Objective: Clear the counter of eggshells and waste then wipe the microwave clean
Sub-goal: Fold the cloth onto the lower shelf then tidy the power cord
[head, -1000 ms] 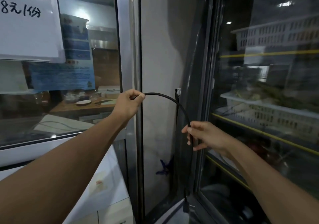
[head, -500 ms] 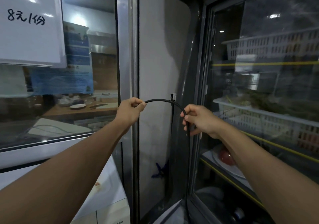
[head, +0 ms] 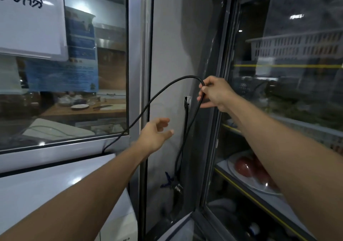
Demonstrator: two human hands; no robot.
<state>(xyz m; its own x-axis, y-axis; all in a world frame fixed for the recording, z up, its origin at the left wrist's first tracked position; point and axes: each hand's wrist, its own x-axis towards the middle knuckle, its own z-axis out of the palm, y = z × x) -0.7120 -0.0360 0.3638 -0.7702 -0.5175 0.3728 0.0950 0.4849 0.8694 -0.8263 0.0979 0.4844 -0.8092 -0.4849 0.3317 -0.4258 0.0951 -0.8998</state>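
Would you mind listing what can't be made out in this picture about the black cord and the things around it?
- Head view: where the black cord starts is hidden behind the white appliance, beside the left hand.
- Head view: whether its plug is in a socket; it is small and in shadow, below the right hand.
- Head view: the white sign is cut off by the left edge.
- Head view: the blue notice is too blurred to read.

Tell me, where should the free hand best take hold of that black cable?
Probably the slanting stretch of the black cable just above the open left hand, reached from below; it hangs free between the right hand and the sill.
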